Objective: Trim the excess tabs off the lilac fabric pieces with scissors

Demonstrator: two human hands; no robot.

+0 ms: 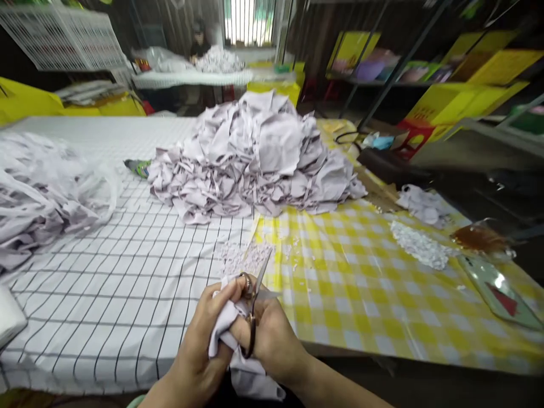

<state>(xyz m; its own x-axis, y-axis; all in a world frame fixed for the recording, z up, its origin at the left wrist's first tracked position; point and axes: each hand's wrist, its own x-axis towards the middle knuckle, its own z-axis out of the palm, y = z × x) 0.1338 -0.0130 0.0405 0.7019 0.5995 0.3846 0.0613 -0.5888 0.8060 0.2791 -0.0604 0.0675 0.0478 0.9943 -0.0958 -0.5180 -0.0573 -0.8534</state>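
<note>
My left hand (pixel 204 340) is closed around a pale lilac fabric piece (pixel 238 362) at the table's near edge. My right hand (pixel 270 334) grips a pair of scissors (pixel 255 294) whose blades point up and away, right at the cloth's top edge. Small white clippings (pixel 244 256) lie on the table just beyond the blades. A big heap of the same lilac fabric pieces (pixel 255 156) sits farther back in the middle.
A second fabric pile in clear plastic (pixel 46 192) lies at the left. The table has a white grid cloth (pixel 127 283) and a yellow checked cloth (pixel 361 283). More clippings (pixel 419 245), a phone (pixel 497 292) and loose scraps (pixel 423 204) are at the right. Someone sits far back (pixel 199 42).
</note>
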